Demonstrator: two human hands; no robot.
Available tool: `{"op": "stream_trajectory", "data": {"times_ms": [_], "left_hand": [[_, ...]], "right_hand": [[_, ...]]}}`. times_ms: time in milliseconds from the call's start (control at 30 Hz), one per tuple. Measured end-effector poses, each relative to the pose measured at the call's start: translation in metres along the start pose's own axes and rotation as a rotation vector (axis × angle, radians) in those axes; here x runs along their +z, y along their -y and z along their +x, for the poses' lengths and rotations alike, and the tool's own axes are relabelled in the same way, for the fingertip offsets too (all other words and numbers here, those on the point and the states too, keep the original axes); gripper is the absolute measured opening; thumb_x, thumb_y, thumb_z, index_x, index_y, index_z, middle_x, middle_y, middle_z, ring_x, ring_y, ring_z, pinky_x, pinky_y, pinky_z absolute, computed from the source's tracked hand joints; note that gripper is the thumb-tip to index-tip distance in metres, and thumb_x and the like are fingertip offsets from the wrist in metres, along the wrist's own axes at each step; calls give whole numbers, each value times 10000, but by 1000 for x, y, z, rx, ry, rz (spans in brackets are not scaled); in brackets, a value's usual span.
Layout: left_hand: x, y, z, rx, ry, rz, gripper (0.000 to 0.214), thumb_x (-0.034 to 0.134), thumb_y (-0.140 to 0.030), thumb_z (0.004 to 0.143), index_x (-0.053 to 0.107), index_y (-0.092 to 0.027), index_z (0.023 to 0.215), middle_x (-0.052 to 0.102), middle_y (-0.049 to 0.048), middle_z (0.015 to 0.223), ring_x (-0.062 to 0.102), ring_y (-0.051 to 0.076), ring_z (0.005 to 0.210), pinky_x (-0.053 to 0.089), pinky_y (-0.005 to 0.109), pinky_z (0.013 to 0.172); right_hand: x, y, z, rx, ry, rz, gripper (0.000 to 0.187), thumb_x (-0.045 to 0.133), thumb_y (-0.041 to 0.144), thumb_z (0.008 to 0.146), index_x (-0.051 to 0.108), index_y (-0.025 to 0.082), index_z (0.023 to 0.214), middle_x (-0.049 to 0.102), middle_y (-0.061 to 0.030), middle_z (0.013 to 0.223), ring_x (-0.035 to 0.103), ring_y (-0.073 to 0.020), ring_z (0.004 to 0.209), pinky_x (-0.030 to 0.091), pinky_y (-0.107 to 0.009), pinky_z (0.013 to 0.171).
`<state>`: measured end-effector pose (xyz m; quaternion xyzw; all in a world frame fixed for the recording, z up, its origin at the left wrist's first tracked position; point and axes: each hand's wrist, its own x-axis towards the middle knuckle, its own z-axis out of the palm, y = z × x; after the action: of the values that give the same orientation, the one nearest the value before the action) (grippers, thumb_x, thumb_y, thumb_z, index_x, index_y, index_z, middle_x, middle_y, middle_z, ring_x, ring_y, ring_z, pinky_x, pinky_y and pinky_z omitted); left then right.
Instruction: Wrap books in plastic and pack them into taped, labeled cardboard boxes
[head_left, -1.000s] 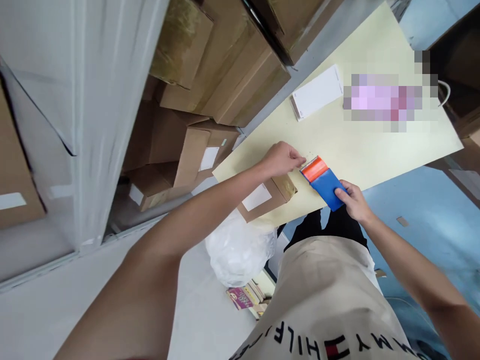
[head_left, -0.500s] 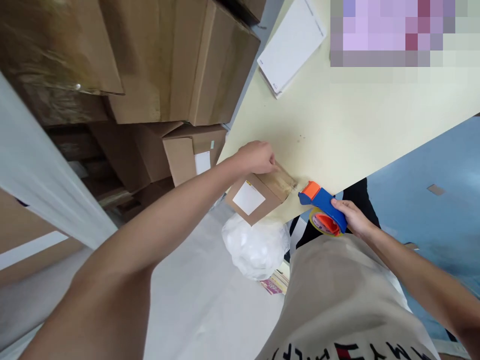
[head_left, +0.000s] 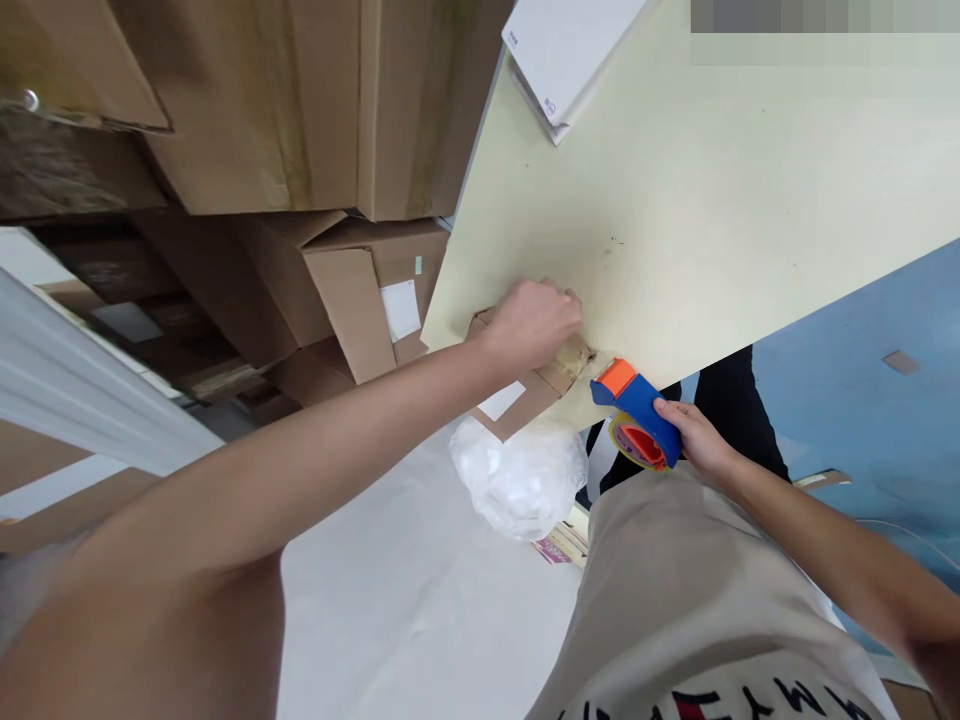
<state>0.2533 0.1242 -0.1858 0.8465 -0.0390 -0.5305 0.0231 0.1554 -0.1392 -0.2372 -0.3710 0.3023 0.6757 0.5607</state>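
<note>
**You're in a stockroom's packing corner.**
Big brown cardboard boxes (head_left: pixel 300 100) are stacked high beside you, some with white shipping labels, right up against a pale yellow tabletop (head_left: pixel 712 200). At its near edge is a small labelled carton (head_left: pixel 536 390), with a blue-and-orange tape dispenser (head_left: pixel 641 405) just beside it. A pad of white sheets (head_left: pixel 562 50) lies farther back. Below, a stuffed white plastic bag (head_left: pixel 517 475) sits on the floor (head_left: pixel 390 600).
</note>
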Motion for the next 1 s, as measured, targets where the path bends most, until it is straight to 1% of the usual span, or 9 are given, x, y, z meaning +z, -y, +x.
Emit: {"op": "stream_trajectory", "data": {"times_ms": [100,167,333,467,567,667,767,900,1000], "left_hand": [[-7,5,-10,-12,-91,33,473,517,-372,912,585,-112,1300,662,192,1041,523,398,1177,308,530,988],[-9,14,-17,64,-90,9,544,524,-458,906,557,-142,1347,651,177,1163,484,404,1252,259,547,1047],[13,39,-29,417,151,-158,689,655,-643,751,607,-261,1323,571,82,1417,426,365,1378,249,451,1134],[37,54,-34,372,158,-169,716,639,-635,778,559,-276,1392,539,62,1472,395,345,1423,253,441,1159],[39,69,-41,281,100,-157,761,600,-662,806,474,-302,1463,510,42,1505,416,327,1414,288,433,1155],[39,85,-53,108,0,-223,765,532,-682,851,390,-328,1513,508,27,1507,481,309,1363,366,417,1114],[50,92,-64,-85,-232,-351,748,481,-648,903,301,-328,1554,451,40,1549,466,312,1373,393,434,1096],[82,78,-66,-243,-594,-438,707,500,-577,913,320,-328,1549,228,73,1659,272,366,1483,265,539,1156],[99,62,-61,-287,-698,-456,652,525,-532,898,399,-351,1512,142,57,1682,200,403,1496,188,606,1148]], "right_hand": [[2,2,2,-10,-3,2,599,720,775,618,699,179,676,711,-47,654,607,-172,571,460,-290,560],[2,1,4,-11,-4,-12,588,716,767,630,698,181,676,714,-48,660,611,-175,577,458,-293,561],[-4,-7,13,27,-10,-25,588,713,757,640,729,174,715,745,-73,715,663,-209,647,500,-320,626],[4,-7,21,12,13,-39,589,699,758,656,746,182,767,759,-73,747,692,-244,717,538,-362,710],[23,8,32,-103,15,-32,545,693,742,681,731,212,800,754,-38,761,698,-256,794,553,-380,776],[44,41,49,-263,-21,-65,518,673,728,720,702,221,827,733,-19,789,689,-251,845,556,-390,828],[60,90,71,-362,-28,-183,523,664,723,744,655,220,884,692,-17,819,667,-224,853,561,-377,822],[81,157,94,-459,15,-359,471,713,677,745,551,269,916,611,35,809,627,-162,785,564,-328,751],[95,185,98,-488,47,-544,469,705,683,742,536,269,882,598,35,804,620,-161,783,561,-339,757]]}}
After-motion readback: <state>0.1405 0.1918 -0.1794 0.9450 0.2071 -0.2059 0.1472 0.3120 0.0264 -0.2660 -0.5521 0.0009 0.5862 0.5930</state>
